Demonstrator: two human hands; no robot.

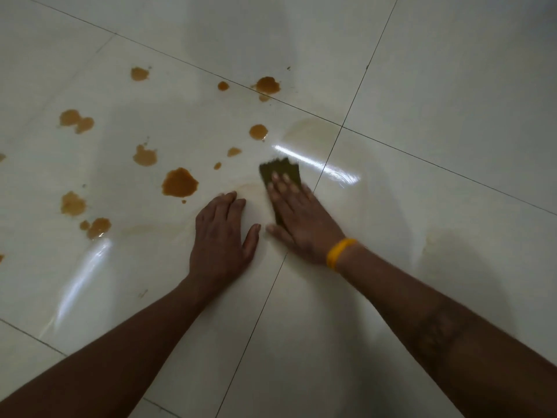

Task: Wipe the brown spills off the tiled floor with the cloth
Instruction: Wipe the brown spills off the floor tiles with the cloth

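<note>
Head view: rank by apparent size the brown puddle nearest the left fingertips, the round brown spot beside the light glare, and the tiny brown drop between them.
1. Brown puddle nearest the left fingertips, largest.
2. Round brown spot beside the glare.
3. Tiny brown drop, smallest.
The round spot lies farther from the camera, so its true size may be understated.

Glossy off-white tiled floor with thin dark grout lines, orange-brown spills blotched all over the left side, a dark olive-green cloth, and a bright yellow wristband on the right wrist.
</note>
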